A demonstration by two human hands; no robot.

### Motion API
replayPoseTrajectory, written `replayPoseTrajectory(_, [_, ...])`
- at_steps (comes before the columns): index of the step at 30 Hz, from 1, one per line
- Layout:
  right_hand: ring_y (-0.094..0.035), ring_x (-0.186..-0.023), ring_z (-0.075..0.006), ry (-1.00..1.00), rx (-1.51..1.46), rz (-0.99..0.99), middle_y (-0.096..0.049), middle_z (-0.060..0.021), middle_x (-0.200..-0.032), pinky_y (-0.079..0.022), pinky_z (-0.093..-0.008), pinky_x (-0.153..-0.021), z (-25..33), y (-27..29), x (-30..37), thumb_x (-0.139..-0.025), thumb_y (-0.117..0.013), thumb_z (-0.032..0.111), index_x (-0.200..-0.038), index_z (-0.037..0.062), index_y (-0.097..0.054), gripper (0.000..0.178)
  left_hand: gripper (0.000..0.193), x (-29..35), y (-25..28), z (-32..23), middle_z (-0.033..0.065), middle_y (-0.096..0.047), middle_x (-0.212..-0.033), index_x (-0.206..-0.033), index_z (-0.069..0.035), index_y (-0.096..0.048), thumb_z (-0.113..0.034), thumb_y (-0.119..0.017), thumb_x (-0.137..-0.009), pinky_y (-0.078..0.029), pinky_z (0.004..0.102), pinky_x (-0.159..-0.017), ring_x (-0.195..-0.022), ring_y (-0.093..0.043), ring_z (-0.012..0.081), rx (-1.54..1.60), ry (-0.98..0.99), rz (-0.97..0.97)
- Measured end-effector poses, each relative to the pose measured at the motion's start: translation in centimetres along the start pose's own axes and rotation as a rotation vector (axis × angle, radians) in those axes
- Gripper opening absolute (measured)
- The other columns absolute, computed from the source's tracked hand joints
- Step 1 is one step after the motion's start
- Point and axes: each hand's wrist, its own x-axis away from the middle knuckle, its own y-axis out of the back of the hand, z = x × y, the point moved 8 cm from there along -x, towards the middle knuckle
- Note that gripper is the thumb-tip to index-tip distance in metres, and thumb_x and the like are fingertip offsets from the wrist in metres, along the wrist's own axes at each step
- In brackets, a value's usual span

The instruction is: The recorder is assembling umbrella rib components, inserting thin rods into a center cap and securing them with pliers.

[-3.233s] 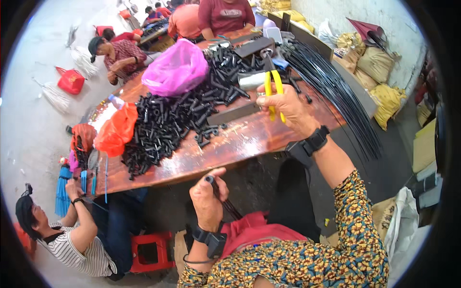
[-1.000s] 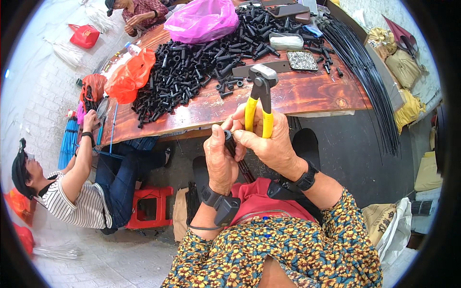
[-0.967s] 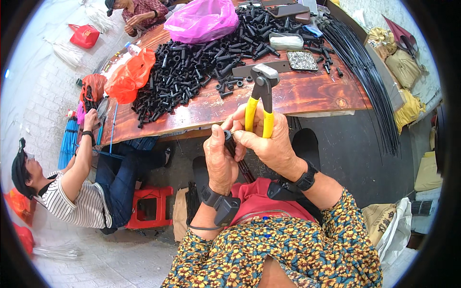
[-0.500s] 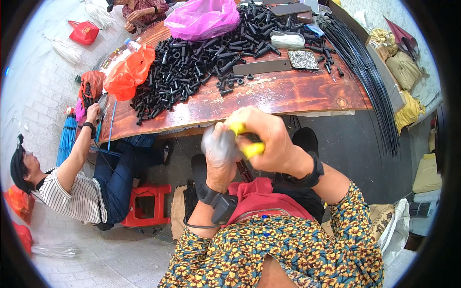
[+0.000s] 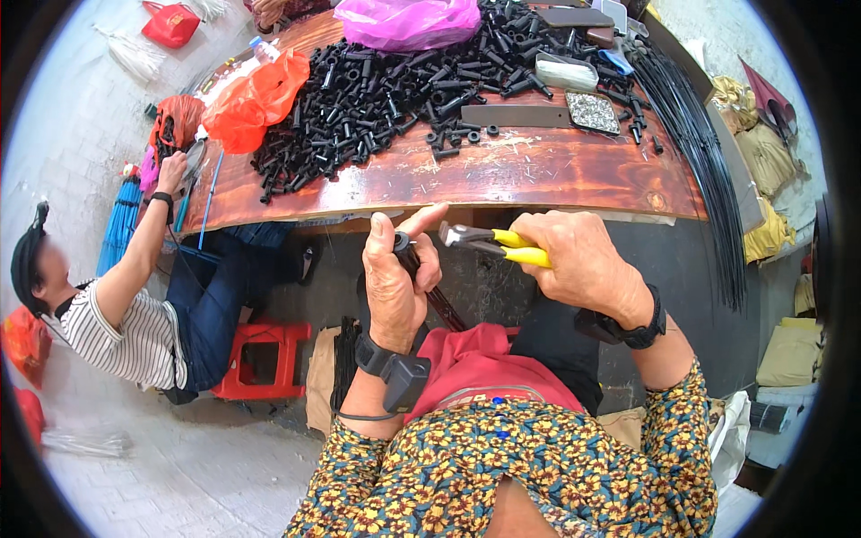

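Note:
My left hand [image 5: 392,282] is wrapped around a dark rod [image 5: 441,308] with a black tubular end [image 5: 407,254]. Its thumb points up and its forefinger stretches toward the right, while the other fingers curl about the rod. The rod slants down toward my lap. In my right hand [image 5: 581,258] is a pair of pincers [image 5: 471,238] with yellow grips and a metal head. The pincers' head is just right of my left fingertips, apart from the rod. Both hands are in front of the table's near edge.
A wooden table [image 5: 574,184] bears a heap of black tubular parts [image 5: 359,117], orange and pink plastic bags, a tin of small metal pieces [image 5: 593,112] and a bundle of long black rods [image 5: 695,139]. A co-worker [image 5: 134,314] sits at the left near a red stool [image 5: 266,359].
My hands have come apart: the right one moved right with the pincers, and the left forefinger stretched out. The view has shifted slightly, and the co-worker's hand remains near the orange-red bag.

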Motion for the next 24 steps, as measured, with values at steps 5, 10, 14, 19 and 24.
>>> replayPoseTrajectory(5, [-0.065, -0.078, -0.0331, 0.042, 0.201, 0.075, -0.064, -0.0139, -0.079, -0.05, -0.0463, -0.065, 1.1, -1.2, -0.9, -0.076, -0.064, 0.009, -0.091, 0.0041, -0.057, 0.017, 0.066, 0.1, 0.2, 0.2, -0.0037, -0.041, -0.048, -0.105, 0.008, -0.068, -0.051, -0.04, -0.1, -0.022, 0.0229, -0.043, -0.043, -0.031, 0.005, 0.029, 0.004, -0.015])
replayPoseTrajectory(10, [-0.058, -0.087, -0.0346, 0.052, 0.206, 0.005, -0.058, -0.017, -0.087, -0.05, -0.0433, -0.069, 1.5, -0.9, -1.0, -0.073, -0.065, 0.002, -0.102, 0.0026, -0.054, 0.032, 0.065, 0.0, 0.5, -0.2, -0.0039, -0.04, -0.049, -0.106, 0.007, -0.068, -0.052, -0.043, -0.099, -0.021, 0.0232, -0.042, -0.043, -0.031, 0.0046, 0.055, -0.031, -0.075])
replayPoseTrajectory(14, [-0.049, -0.095, -0.0362, 0.027, 0.244, -0.022, -0.049, -0.0193, -0.097, -0.049, -0.0434, -0.073, 1.7, -1.2, -1.1, -0.072, -0.065, -0.001, -0.117, 0.0015, -0.049, 0.048, 0.063, 0.1, 1.1, 0.0, -0.0051, -0.043, -0.052, -0.107, 0.005, -0.069, -0.053, -0.044, -0.098, -0.02, 0.0223, -0.043, -0.044, -0.032, 0.0036, 0.046, -0.039, -0.159])
replayPoseTrajectory(19, [-0.047, -0.096, -0.0349, 0.066, 0.351, -0.085, -0.046, -0.0188, -0.099, -0.047, -0.0417, -0.076, 2.3, -1.1, -1.4, -0.071, -0.066, 0.0, -0.123, 0.0007, -0.047, 0.055, 0.062, 0.3, 1.3, -0.1, -0.0061, -0.045, -0.056, -0.107, 0.003, -0.069, -0.053, -0.043, -0.099, -0.02, 0.0214, -0.043, -0.046, -0.032, 0.0027, -0.003, -0.044, -0.18])
replayPoseTrajectory(24, [-0.047, -0.092, -0.0326, 0.096, 0.424, -0.11, -0.047, -0.0179, -0.097, -0.046, -0.0399, -0.075, 2.6, -0.5, -1.4, -0.07, -0.066, 0.003, -0.123, 0.0002, -0.048, 0.056, 0.062, 0.4, 1.0, -0.3, -0.0065, -0.045, -0.056, -0.107, 0.004, -0.07, -0.052, -0.042, -0.099, -0.02, 0.0213, -0.044, -0.046, -0.032, 0.0022, -0.043, -0.055, -0.173])
